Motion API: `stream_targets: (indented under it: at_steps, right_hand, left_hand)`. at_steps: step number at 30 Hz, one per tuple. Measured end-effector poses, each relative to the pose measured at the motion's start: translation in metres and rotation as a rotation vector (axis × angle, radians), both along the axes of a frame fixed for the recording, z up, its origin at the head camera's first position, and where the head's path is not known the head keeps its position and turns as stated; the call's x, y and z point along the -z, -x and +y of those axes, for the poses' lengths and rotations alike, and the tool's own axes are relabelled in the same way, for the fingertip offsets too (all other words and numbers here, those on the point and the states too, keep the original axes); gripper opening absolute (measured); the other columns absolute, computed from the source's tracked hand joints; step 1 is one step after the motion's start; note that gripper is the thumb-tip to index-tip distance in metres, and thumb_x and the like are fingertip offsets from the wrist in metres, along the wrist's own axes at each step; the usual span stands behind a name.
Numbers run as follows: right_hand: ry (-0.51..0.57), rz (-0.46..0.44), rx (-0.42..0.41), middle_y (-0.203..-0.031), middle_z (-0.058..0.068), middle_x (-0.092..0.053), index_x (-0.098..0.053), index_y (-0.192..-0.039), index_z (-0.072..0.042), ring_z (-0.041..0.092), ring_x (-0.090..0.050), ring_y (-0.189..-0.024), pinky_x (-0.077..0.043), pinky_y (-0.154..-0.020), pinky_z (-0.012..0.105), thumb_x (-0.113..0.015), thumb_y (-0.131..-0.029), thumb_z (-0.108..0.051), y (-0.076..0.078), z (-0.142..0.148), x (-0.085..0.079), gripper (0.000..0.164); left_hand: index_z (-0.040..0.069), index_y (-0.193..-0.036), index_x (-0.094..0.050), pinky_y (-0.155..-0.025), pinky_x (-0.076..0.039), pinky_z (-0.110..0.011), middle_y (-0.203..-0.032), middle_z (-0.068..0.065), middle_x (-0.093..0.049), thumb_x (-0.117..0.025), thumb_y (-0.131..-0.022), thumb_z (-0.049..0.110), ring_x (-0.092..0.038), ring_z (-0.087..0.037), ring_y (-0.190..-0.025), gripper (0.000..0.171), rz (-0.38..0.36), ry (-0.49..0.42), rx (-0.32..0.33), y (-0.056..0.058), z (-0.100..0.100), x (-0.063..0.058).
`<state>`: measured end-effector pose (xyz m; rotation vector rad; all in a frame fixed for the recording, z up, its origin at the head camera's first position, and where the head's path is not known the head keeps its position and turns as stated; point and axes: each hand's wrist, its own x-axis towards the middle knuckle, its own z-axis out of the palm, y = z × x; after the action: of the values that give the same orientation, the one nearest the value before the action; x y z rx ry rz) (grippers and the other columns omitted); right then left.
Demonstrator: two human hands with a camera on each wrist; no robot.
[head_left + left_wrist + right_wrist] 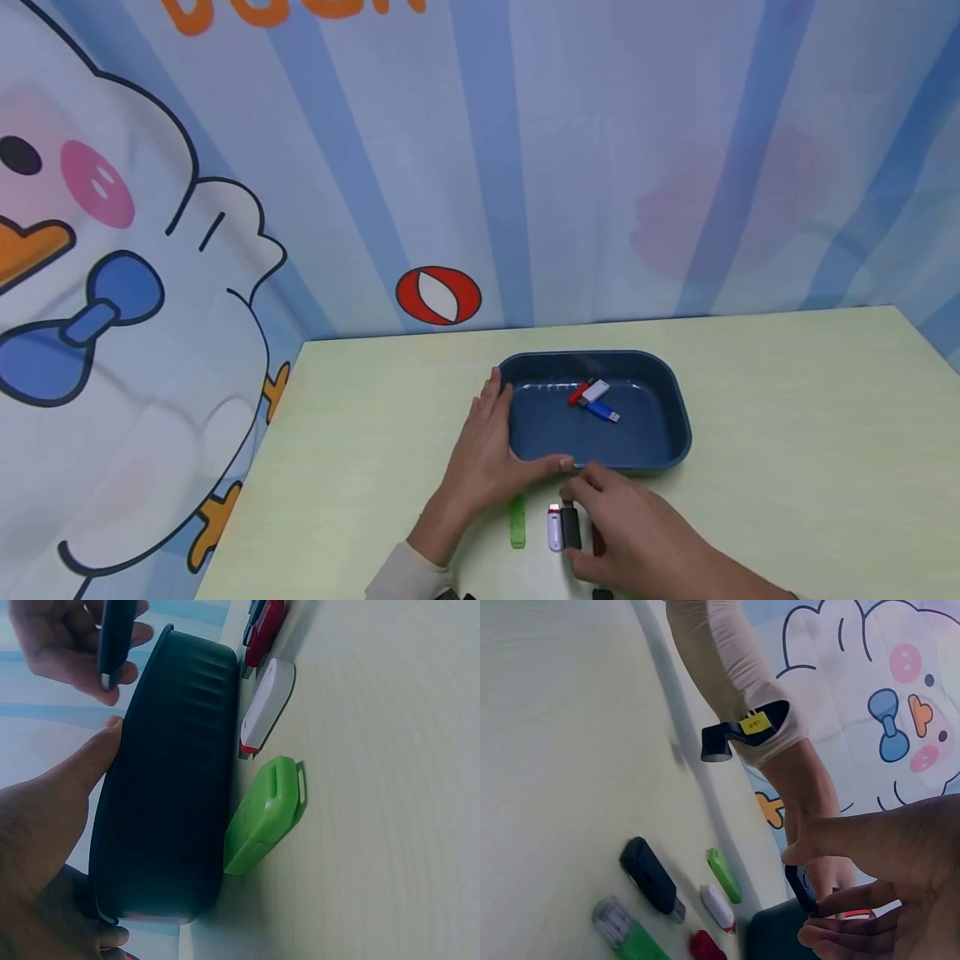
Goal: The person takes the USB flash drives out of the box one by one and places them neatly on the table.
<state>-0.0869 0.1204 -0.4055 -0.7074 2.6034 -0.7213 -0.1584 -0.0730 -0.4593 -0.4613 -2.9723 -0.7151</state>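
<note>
My right hand (637, 525) pinches a black USB stick (571, 527) between thumb and fingers, above the table in front of a dark blue tray (555, 442). That black stick (800, 889) also shows in the right wrist view. Fairly straight, the fingers of my left hand (487, 458) rest along the tray's left side, with the thumb at its front rim. Inside the tray lie a red USB stick (577, 394), a white one (596, 391) and a blue one (602, 412).
On the table before the tray are a green USB stick (266, 814), a white one with a red end (268, 703) and a red one (266, 631). Nearer lie another dark stick (651, 877) and a green one with a clear end (630, 930). A printed cloth (585, 167) hangs behind.
</note>
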Motion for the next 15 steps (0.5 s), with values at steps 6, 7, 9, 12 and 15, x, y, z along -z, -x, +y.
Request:
stream_targets:
  at_steps: [6, 7, 9, 12, 15]
  right_hand:
    - [-0.01, 0.068, -0.028, -0.099, -0.004, -0.052, -0.062, -0.112, -0.016, 0.004, -0.046, -0.069, -0.047, -0.06, 0.025, -0.074, -0.074, -0.044, -0.003, -0.002, 0.009, 0.049]
    - [-0.014, 0.082, -0.032, -0.1, -0.004, -0.052, -0.062, -0.111, -0.016, 0.004, -0.046, -0.072, -0.048, -0.062, 0.026, -0.074, -0.074, -0.044, -0.004, -0.002, 0.01, 0.048]
    - [-0.022, 0.095, -0.04, -0.1, -0.005, -0.052, -0.062, -0.11, -0.016, 0.006, -0.046, -0.077, -0.049, -0.065, 0.027, -0.073, -0.074, -0.046, -0.005, -0.003, 0.013, 0.047]
    - [-0.034, 0.069, -0.046, -0.1, -0.005, -0.052, -0.063, -0.111, -0.016, 0.007, -0.046, -0.08, -0.05, -0.068, 0.028, -0.072, -0.074, -0.05, -0.006, -0.004, 0.016, 0.051]
    - [-0.059, 0.034, -0.058, -0.101, -0.004, -0.054, -0.062, -0.115, -0.015, 0.008, -0.048, -0.083, -0.052, -0.072, 0.031, -0.071, -0.074, -0.055, -0.006, -0.006, 0.02, 0.059]
  left_hand:
    - [0.005, -0.149, -0.027, -0.112, -0.012, -0.04, -0.158, -0.005, -0.003, -0.049, -0.063, 0.088, -0.005, -0.018, -0.141, 0.122, 0.006, -0.015, 0.011, 0.001, 0.0, 0.0]
    - [0.005, -0.149, -0.027, -0.112, -0.012, -0.04, -0.158, -0.005, -0.003, -0.049, -0.063, 0.088, -0.005, -0.019, -0.141, 0.122, 0.007, -0.016, 0.011, 0.001, 0.0, 0.0]
    - [0.005, -0.149, -0.027, -0.112, -0.012, -0.04, -0.158, -0.005, -0.004, -0.049, -0.063, 0.089, -0.006, -0.019, -0.141, 0.122, 0.005, -0.014, 0.008, 0.001, 0.0, 0.0]
    - [0.005, -0.149, -0.027, -0.112, -0.012, -0.039, -0.158, -0.005, -0.003, -0.048, -0.063, 0.089, -0.005, -0.018, -0.141, 0.122, -0.003, -0.009, 0.003, 0.0, 0.0, -0.001]
    - [0.005, -0.149, -0.027, -0.112, -0.012, -0.039, -0.159, -0.005, -0.003, -0.048, -0.063, 0.089, -0.004, -0.017, -0.141, 0.122, 0.002, -0.009, 0.003, 0.0, -0.001, -0.001]
